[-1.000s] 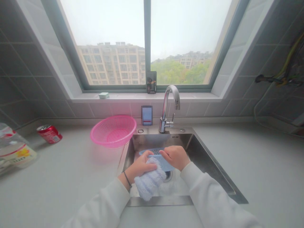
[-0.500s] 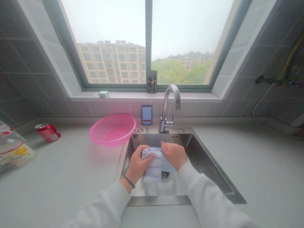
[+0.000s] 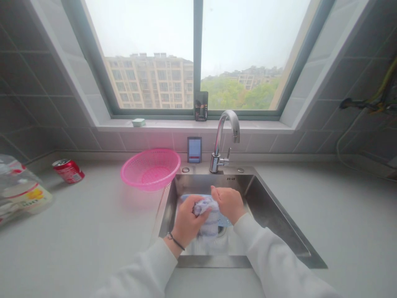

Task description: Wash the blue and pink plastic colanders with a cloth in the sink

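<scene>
My left hand (image 3: 190, 221) is closed around a fluffy white-and-lavender striped cloth (image 3: 209, 227), whose top is bunched under the thumb and whose lower part hangs down. My right hand (image 3: 228, 203) is closed in a fist on a light blue perforated piece (image 3: 223, 220), which sits behind the cloth and is mostly covered by it and the hands; its full shape does not show. Both hands are over the steel sink (image 3: 273, 219), above the drain (image 3: 221, 231).
A chrome faucet (image 3: 218, 136) rises behind the sink. To the left are a pink basket (image 3: 132, 182), a red can (image 3: 68, 171) and a clear plastic bottle (image 3: 31, 194). Against the back wall stands a small screen (image 3: 194, 150). A dark package (image 3: 201, 106) is on the windowsill.
My left hand has shifted right over the cloth, and the cloth's top is now bunched up. More of the blue piece shows on the left. The whole view has swung slightly left.
</scene>
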A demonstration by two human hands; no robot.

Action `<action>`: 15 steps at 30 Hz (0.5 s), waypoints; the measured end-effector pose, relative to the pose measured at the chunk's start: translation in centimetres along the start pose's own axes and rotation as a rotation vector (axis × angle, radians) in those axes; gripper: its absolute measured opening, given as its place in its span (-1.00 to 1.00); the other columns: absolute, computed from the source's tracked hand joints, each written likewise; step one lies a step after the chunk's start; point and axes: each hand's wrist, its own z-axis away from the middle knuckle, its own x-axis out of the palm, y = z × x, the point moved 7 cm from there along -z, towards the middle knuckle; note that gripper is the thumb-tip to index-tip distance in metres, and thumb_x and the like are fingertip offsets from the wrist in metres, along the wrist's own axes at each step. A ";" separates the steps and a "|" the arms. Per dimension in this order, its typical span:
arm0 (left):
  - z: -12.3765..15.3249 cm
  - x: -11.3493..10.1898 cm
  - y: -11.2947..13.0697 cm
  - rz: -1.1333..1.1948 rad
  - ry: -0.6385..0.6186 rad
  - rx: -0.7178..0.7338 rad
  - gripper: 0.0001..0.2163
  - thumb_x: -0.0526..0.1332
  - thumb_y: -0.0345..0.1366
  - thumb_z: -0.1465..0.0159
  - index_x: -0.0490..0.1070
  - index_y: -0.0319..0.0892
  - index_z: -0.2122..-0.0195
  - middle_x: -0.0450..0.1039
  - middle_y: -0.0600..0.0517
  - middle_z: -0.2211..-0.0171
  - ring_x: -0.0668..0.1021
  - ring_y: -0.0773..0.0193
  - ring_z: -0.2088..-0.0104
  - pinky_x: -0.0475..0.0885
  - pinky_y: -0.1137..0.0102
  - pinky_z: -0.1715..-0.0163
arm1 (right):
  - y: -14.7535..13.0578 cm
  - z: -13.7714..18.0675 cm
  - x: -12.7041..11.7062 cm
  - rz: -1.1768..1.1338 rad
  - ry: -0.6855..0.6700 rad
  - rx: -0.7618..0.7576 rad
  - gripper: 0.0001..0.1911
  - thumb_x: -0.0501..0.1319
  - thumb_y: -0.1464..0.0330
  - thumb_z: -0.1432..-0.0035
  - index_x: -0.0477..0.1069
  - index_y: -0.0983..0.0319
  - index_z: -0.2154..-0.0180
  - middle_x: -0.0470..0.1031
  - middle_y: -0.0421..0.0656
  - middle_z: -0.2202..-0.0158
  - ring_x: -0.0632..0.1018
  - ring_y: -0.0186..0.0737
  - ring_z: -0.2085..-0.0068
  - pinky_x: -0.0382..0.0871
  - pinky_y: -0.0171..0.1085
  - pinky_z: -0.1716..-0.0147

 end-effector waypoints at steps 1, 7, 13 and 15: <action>-0.1 -0.4 -0.2 -0.010 0.032 -0.010 -0.78 0.33 -0.15 -0.17 0.46 -0.14 0.23 0.52 0.03 0.33 0.52 0.24 0.33 0.40 0.38 0.27 | 0.1 0.0 0.0 -0.001 0.009 0.011 -0.40 -0.13 0.19 -0.42 0.54 0.19 0.48 0.60 -0.11 0.42 0.49 -0.26 0.42 -0.12 -0.25 0.46; -1.2 -2.5 -1.3 -0.072 0.193 -0.068 -0.76 0.32 -0.14 -0.16 0.43 -0.15 0.22 0.51 0.02 0.30 0.53 0.19 0.27 0.41 0.32 0.20 | 3.6 -0.2 -1.3 -0.029 0.059 0.156 -0.36 -0.14 0.14 -0.42 0.52 0.21 0.52 0.55 -0.09 0.49 0.48 -0.24 0.43 -0.08 -0.27 0.47; 0.1 0.4 0.5 -0.048 -0.031 0.063 -0.79 0.33 -0.17 -0.17 0.45 -0.14 0.24 0.54 0.00 0.30 0.54 0.21 0.29 0.42 0.34 0.22 | 0.4 -0.1 -0.3 0.007 0.003 0.007 -0.40 -0.13 0.18 -0.41 0.54 0.18 0.50 0.58 -0.11 0.45 0.49 -0.24 0.42 -0.13 -0.24 0.46; -0.2 -0.2 0.0 -0.055 0.016 0.023 -0.79 0.32 -0.17 -0.17 0.45 -0.14 0.23 0.54 0.01 0.32 0.54 0.22 0.31 0.41 0.35 0.24 | 0.4 -0.1 -0.3 -0.003 0.009 0.010 -0.39 -0.13 0.18 -0.41 0.53 0.19 0.52 0.57 -0.11 0.47 0.48 -0.25 0.44 -0.13 -0.24 0.46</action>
